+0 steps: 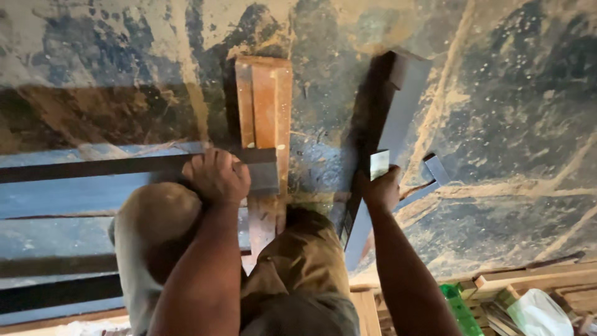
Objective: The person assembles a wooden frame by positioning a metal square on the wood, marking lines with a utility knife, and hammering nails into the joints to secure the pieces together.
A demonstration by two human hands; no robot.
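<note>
My left hand is closed around a long dark metal bar that lies across a reddish wooden block on the dusty floor. The bar's end rests over the block. My right hand grips a small flat shiny metal piece, held beside a long grey metal section that runs away from me. A short grey metal offcut lies just right of that hand. My knees, in brown trousers, sit below both hands.
Sawdust streaks cover the stained concrete floor. More dark bars lie at lower left. At lower right are stacked wooden boards, a green object and a whitish plastic bag.
</note>
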